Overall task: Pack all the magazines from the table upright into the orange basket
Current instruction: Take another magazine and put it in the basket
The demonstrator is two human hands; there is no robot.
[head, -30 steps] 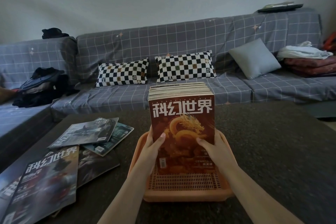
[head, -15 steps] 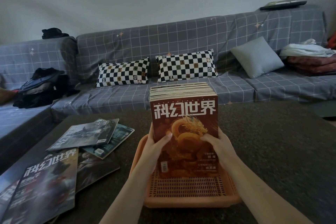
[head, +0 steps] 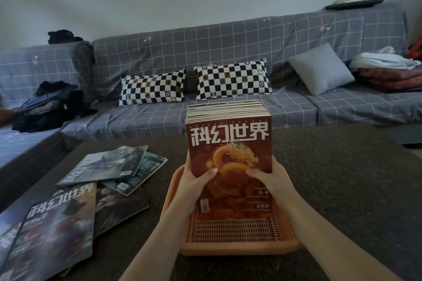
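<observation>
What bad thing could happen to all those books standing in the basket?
The stack of magazines stands tall above the low orange basket, with bare floor in front. If the left hand and right hand let go, it may tip toward the person. Loose magazines lying flat on the table overlap and could slide when picked up.

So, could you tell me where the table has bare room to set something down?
Right of the orange basket the table is bare to its far edge. The left is crowded with loose magazines.
</observation>
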